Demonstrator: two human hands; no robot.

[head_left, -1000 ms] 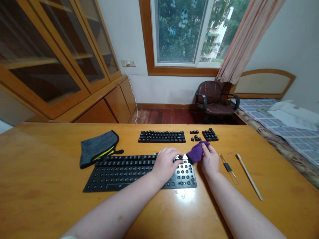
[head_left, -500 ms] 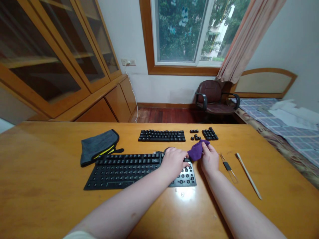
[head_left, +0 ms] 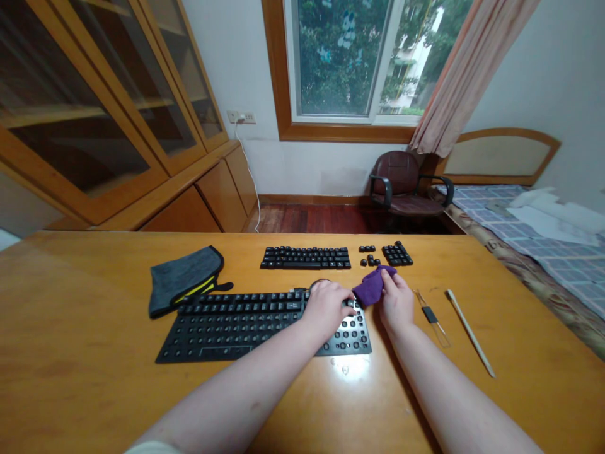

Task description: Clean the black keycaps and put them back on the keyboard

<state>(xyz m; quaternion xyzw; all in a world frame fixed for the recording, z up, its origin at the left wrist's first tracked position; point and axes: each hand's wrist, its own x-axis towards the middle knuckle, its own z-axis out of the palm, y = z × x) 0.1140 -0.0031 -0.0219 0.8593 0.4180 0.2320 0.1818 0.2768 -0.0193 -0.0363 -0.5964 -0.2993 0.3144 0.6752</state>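
A black keyboard (head_left: 227, 333) lies across the desk, most of its keycaps off and the top row still fitted. My left hand (head_left: 326, 308) rests over its upper right part, thumb and finger closed around a dark keycap (head_left: 350, 303); whether that keycap is seated or loose I cannot tell. Just beyond the keyboard's right corner, my right hand (head_left: 397, 298) pinches a purple cloth (head_left: 370, 289) between thumb and fingers. The cloth's left end reaches close to my left fingertips. My left hand and forearm hide part of the keyboard.
Removed keycaps (head_left: 305, 258) sit in rows farther back, with smaller groups (head_left: 397, 255) to their right. A grey cloth (head_left: 184, 280) with yellow lining lies at left. To the right are a wire keycap puller (head_left: 430, 314) and a thin white stick (head_left: 469, 331). Behind my left hand shows a dark rounded object (head_left: 319, 282).
The whole view has shifted slightly. Both hands keep nearly the same places, and the purple cloth stays in my right hand with its left end a little lower.
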